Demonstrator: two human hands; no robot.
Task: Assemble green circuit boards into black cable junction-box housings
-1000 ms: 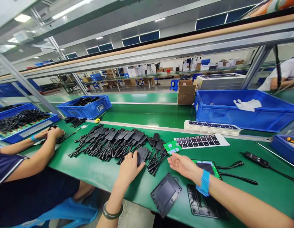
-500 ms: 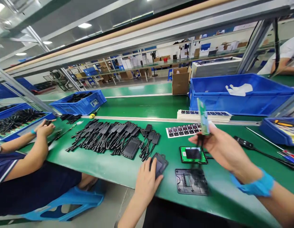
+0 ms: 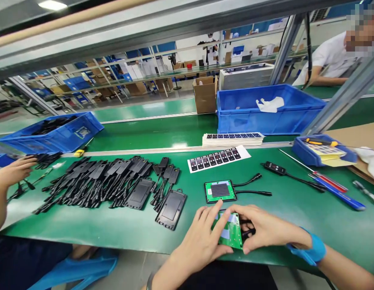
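Observation:
My left hand (image 3: 200, 239) and my right hand (image 3: 264, 227) both grip a green circuit board (image 3: 235, 231) near the table's front edge. My left fingers lie across its left side, while the right thumb and fingers hold its right side by the black cables (image 3: 249, 229). The black plastic casing seen earlier in this spot is mostly hidden. Just beyond sits another casing with a green board (image 3: 221, 190) inside, two cables leading right. Left of my hands lies a black cover plate (image 3: 171, 209), apart from both.
A pile of black cabled modules (image 3: 105, 173) spreads leftward, near a co-worker's hand (image 3: 16, 173). Label sheets (image 3: 217, 159) lie behind the boards. Blue bins (image 3: 265, 117) stand at the back. A black controller (image 3: 274, 168), a screwdriver (image 3: 329, 181) and a blue pen-shaped tool (image 3: 341, 195) lie right.
My left hand has let go of the black cover plate and moved right onto the circuit board. My right hand has lowered the board to the front casing. The view has shifted right.

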